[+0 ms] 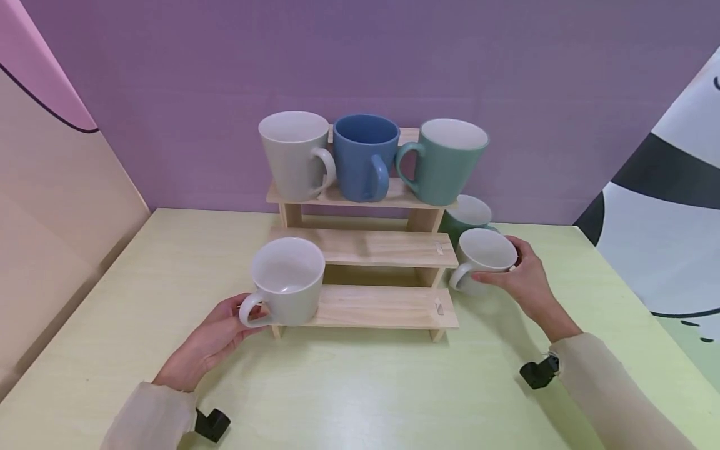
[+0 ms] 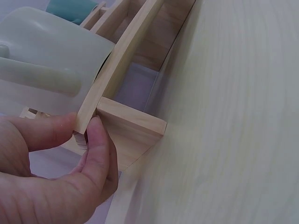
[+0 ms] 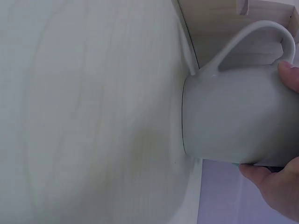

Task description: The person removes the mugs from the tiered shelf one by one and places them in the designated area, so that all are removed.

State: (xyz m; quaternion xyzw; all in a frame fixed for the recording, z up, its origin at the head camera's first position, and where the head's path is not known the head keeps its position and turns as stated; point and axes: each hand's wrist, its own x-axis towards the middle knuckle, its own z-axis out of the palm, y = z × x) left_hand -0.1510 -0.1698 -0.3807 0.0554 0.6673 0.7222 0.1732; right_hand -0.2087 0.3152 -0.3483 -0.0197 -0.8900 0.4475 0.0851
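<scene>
A three-tier wooden rack [image 1: 388, 306] stands on the table. My left hand [image 1: 210, 337] pinches the left end of its lowest board [image 2: 96, 102], thumb above and fingers beneath. Right beside that thumb a white mug [image 1: 292, 284] sits upright on this board, its handle turned to the left. To the right of the rack, my right hand [image 1: 525, 281] grips another white mug [image 1: 486, 251], thumb near the handle and fingers on the far side. In the right wrist view this mug's base is right at the tabletop [image 3: 93, 116].
On the top tier stand a white mug [image 1: 292, 156], a blue mug [image 1: 362, 159] and a green mug [image 1: 452, 162]. Another green mug [image 1: 471, 212] is partly hidden behind the gripped mug and the rack. A purple backdrop [image 1: 360, 56] rises behind the table's far edge.
</scene>
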